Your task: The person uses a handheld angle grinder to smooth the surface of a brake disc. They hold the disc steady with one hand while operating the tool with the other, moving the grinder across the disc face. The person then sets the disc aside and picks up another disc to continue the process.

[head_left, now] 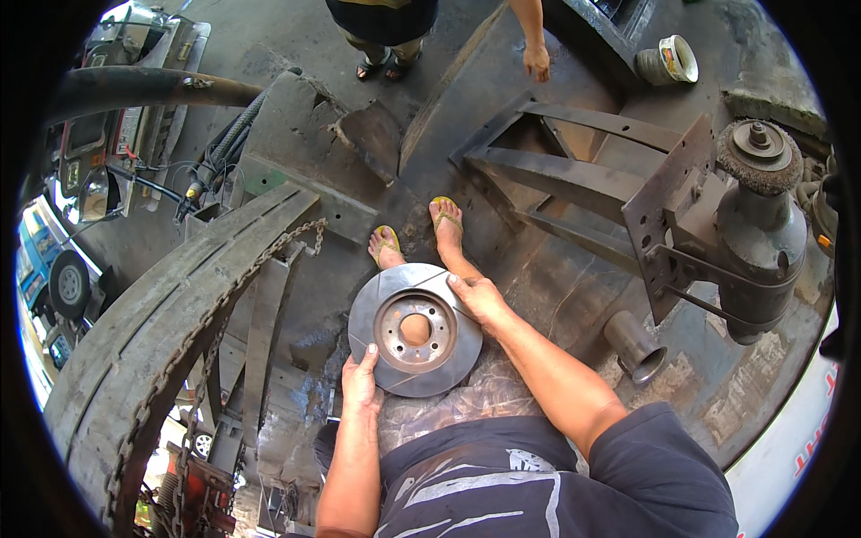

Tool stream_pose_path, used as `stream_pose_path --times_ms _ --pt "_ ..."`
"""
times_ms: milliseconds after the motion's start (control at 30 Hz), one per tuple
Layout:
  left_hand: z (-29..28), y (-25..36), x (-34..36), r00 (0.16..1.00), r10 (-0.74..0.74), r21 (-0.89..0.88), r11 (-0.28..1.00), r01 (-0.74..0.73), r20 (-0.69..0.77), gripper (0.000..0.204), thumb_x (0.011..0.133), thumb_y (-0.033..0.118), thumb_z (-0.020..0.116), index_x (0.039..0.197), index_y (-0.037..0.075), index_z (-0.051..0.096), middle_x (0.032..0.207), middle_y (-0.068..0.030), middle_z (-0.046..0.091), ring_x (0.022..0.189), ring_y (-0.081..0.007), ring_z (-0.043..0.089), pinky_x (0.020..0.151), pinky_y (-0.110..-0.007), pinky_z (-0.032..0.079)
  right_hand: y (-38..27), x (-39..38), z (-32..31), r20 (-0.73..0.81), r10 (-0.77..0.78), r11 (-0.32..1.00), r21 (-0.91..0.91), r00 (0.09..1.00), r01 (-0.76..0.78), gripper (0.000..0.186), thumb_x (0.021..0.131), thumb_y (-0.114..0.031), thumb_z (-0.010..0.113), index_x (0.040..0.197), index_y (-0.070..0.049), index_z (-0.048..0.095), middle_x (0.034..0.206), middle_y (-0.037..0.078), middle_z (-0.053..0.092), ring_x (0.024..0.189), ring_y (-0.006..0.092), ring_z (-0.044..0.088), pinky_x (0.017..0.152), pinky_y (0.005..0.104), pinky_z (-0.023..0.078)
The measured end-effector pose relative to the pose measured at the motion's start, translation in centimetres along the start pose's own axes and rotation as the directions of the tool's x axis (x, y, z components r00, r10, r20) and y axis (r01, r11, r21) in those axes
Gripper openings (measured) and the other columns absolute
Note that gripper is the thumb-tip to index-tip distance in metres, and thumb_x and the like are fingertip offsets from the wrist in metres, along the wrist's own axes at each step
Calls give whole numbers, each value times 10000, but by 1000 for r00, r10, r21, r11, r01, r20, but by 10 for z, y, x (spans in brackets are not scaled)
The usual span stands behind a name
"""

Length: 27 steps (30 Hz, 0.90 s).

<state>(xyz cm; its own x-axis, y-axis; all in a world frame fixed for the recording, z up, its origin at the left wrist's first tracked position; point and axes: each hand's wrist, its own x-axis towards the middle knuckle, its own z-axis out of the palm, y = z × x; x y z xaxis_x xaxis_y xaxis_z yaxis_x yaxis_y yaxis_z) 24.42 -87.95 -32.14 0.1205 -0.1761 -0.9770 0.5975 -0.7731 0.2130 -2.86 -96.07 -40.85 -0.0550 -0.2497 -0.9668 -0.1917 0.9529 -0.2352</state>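
A grey metal brake disc (414, 376) with a large centre hole and a ring of smaller bolt holes is held over my lap. Its face is turned up toward me, and thin slanting lines mark the outer ring. My left hand (360, 382) grips the lower left rim, thumb on top and the other fingers hidden beneath. At the upper right rim, my right hand (478, 298) is closed on the edge, its thumb on the face. Both hands hold the disc together.
To the right, a bench grinder with a wire wheel (759, 158) is mounted on a metal stand (574, 175). A rusty chain (215, 309) hangs along a curved steel beam (179, 332) at left. Beyond stand another person (381, 20) and a white bucket (677, 60). A metal pipe (635, 345) lies at right.
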Motion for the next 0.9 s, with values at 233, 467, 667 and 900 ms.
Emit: stream_pose_path --times_ms 233,467,667,900 --pt "-4 -4 -3 999 44 4 999 -44 21 490 1002 182 779 1416 -14 605 1341 -122 712 1186 -256 688 1062 -434 537 21 8 4 -63 41 954 299 997 -20 945 1030 -740 523 1439 110 585 1395 252 655 1243 290 637 1063 454 504" --pt "-8 -2 -4 1000 10 -17 1000 -10 25 487 1003 198 779 1406 -13 606 1351 -132 709 1196 -261 687 1071 -434 534 20 6 2 44 125 898 419 991 -132 988 1008 -814 455 1440 66 574 1405 229 631 1284 287 600 1088 453 490" --pt "-11 4 -7 999 -33 -21 999 32 -7 500 1006 205 776 1419 -12 597 1366 -137 703 1211 -270 683 1068 -449 538 37 21 1 178 121 844 500 977 -195 1088 984 -868 371 1611 20 409 1561 249 501 1424 313 499 1170 464 421" --pt "-19 5 -8 999 -41 -35 999 41 3 517 1013 203 764 1444 -18 581 1396 -149 686 1234 -283 674 1083 -476 535 13 -8 11 296 178 819 485 938 -308 1297 933 -952 255 1614 151 290 1662 300 384 1524 342 416 1235 499 369"
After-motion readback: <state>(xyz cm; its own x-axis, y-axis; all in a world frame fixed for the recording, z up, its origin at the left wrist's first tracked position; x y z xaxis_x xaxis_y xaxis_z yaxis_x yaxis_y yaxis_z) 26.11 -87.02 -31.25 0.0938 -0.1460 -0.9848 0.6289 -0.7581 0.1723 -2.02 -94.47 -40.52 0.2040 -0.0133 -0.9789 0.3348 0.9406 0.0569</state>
